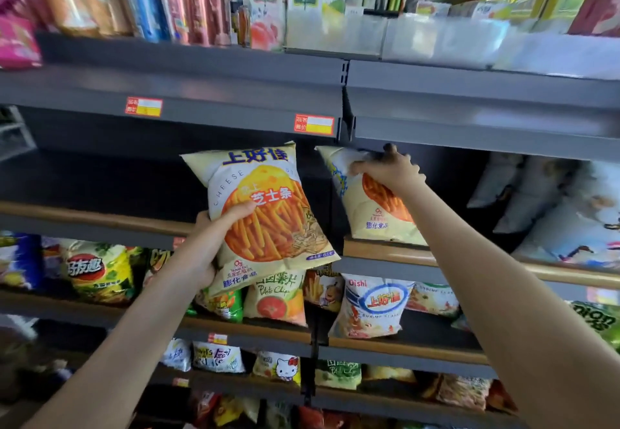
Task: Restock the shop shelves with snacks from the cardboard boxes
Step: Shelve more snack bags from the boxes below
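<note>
While left grip [208, 247] clasps a cheese-stick bag [268, 207] in front of the shelf [100, 219], right grip [389, 170] pinches the top of a second bag [364, 225] standing on it; arm [469, 244] hides its right side. Top-row goods [174, 9] blurred.

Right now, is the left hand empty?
No, the left hand holds a cheese-stick bag, while the right hand grips a second bag on the shelf.

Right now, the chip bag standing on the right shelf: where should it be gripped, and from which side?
Probably the flat top seam, from the front. The chip bag stands on its bottom edge on the shelf, its body puffed; the right hand holds it near that top edge.
</note>
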A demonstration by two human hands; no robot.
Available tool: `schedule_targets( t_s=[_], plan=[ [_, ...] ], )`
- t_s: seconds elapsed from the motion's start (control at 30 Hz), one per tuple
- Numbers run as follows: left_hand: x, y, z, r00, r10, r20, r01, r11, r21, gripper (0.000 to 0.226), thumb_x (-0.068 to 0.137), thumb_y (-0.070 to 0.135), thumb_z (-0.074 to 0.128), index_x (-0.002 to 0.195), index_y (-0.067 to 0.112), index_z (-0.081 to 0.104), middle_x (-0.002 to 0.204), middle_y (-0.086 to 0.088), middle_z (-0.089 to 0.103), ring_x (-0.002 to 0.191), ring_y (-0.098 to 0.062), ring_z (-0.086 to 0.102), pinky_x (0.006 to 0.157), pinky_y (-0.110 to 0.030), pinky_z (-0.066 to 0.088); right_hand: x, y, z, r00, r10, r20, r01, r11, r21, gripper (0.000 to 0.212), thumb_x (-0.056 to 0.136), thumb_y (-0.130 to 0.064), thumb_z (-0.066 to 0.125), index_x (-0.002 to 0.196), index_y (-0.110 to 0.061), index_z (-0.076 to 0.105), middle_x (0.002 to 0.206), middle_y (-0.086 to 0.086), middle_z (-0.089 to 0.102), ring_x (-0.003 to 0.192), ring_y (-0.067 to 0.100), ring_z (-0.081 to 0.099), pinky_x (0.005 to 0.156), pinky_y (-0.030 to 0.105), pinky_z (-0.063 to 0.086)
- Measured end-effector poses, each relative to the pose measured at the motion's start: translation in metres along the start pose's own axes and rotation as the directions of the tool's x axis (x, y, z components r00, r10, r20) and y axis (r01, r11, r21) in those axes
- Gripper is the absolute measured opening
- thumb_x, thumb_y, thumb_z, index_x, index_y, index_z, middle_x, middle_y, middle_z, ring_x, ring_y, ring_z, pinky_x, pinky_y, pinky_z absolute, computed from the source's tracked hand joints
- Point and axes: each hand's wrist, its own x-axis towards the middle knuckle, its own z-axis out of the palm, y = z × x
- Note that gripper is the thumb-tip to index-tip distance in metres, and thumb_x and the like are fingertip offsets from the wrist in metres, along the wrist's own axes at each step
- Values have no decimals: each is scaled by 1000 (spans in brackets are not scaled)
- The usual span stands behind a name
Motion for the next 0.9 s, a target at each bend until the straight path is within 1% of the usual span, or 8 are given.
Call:
schedule_targets(
  t_s=[0.23,0.33,0.47,0.53,0.63,0.77,0.83,0.9],
  plan=[
    [-24,-16,16,999,-2,-46,-2,997,-78,52,66,39,81,113,28,60,103,-6,73,93,-25,69,88,-44,53,10,15,28,967,-131,217,121,991,58,105,67,-72,58,152,-24,20,155,12,26,140,39,27,112,51,28],
    [-29,-26,32,999,-12,-53,8,997,-77,51,67,40,80,112,27,62,100,-3,74,90,-22,71,79,-38,54,-4,32,31,951,-279,131,271,960,72,90,81,-60,61,152,-23,21,155,11,26,139,37,30,111,53,29],
    [-6,-26,85,996,-11,-87,12,1000,10,33,87,27,66,116,16,58,100,-8,72,84,-15,71,61,-17,50,-29,64,10,926,-368,83,288,832,474,68,88,-51,60,146,-22,38,143,6,43,128,24,46,105,41,40],
    [9,-26,118,999,44,-21,-43,997,57,45,95,23,56,136,8,45,122,-12,61,107,-25,62,63,-13,44,-39,89,-12,918,-360,165,154,709,688,55,89,-54,58,136,-28,47,132,0,55,117,18,57,98,35,46],
    [22,-31,181,999,28,35,-31,993,110,50,89,28,65,133,12,48,118,-13,65,102,-25,65,50,-17,51,-37,129,-45,873,-373,313,-63,550,833,59,79,-61,63,126,-26,56,121,3,65,105,23,67,91,41,53],
    [3,-37,242,955,62,290,-67,998,8,75,51,43,82,117,16,60,72,2,74,62,-9,71,44,-18,50,-23,184,-75,879,-417,234,29,535,844,71,75,-51,75,134,-21,49,121,4,67,110,22,66,82,32,55],
    [5,-33,271,936,33,351,-65,995,77,89,45,47,87,121,12,57,84,0,75,68,-11,73,54,-23,56,-23,204,-83,880,-419,222,40,532,846,56,82,-41,72,131,-33,47,120,-3,68,107,18,67,84,30,56],
    [19,-30,294,909,-46,415,-9,992,130,73,57,45,88,118,15,61,97,-6,75,81,-20,74,73,-35,59,-16,220,-85,904,-390,175,88,570,817,63,78,-41,71,133,-36,41,122,-5,64,105,12,67,88,29,54]
  ],
)
